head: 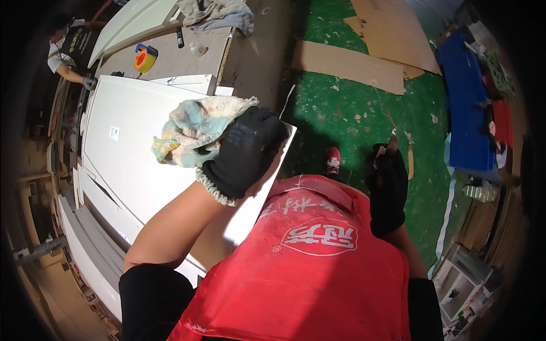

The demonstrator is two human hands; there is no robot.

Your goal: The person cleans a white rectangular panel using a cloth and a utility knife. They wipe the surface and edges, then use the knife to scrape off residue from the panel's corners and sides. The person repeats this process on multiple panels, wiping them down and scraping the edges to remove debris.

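My left hand (pixel 249 149), in a black work glove, is closed on a stained cloth rag (pixel 194 128) near the right edge of a white panel (pixel 123 157). Part of the rag spreads out over the panel to the left of the glove. A small label lies on the panel's surface. Away from the panel, over the green floor, my right hand (pixel 387 192), also black-gloved, grips a flat-bladed scraper or putty knife (pixel 392 143); its blade points up in the picture. The fingers of the right hand are partly in shadow.
Behind the panel, a workbench (pixel 187 57) bears a tape roll (pixel 145 59), a small bottle (pixel 197 49), a black marker (pixel 180 37) and more rags (pixel 217 15). A co-worker (pixel 70 51) stands at the upper left. Cardboard sheets (pixel 349 66) lie on the floor; a blue bin (pixel 465 102) is at right.
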